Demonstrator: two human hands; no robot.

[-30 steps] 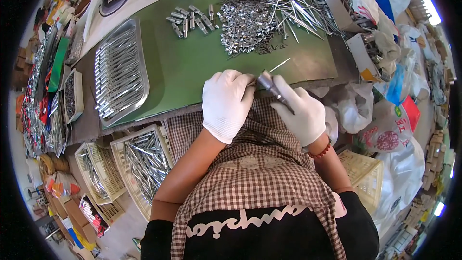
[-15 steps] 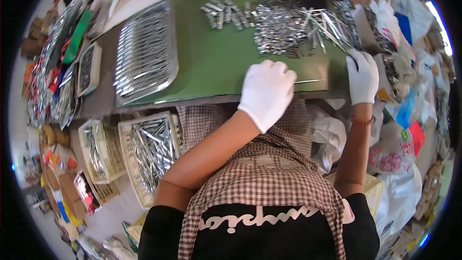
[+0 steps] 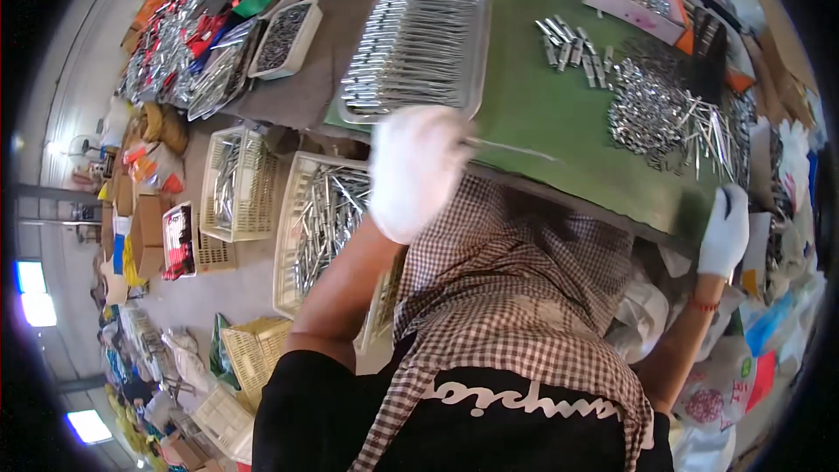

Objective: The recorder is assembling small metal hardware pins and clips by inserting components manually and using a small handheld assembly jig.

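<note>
Here, left hand [image 3: 419, 173] closed around a thin rod [image 3: 516, 149], tray [image 3: 482, 52] beyond, crate [image 3: 287, 240] below; right hand [image 3: 725, 229], grip unclear.

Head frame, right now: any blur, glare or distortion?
Head view: left hand motion-blurred, its rod smeared too; right hand sharper. Head view: bright panels blown out at left, metal pieces in tray glinting. Head view: fisheye bowing near the rim, corners black.

Beyond the left fingers [image 3: 450, 134], a tray [image 3: 478, 61] of metal rods [image 3: 428, 39] lies on the tabletop [image 3: 533, 118]; to their left, a basket [image 3: 287, 227]. Beyond and left of the right fingers [image 3: 739, 203] lie metal fittings [image 3: 642, 109].
</note>
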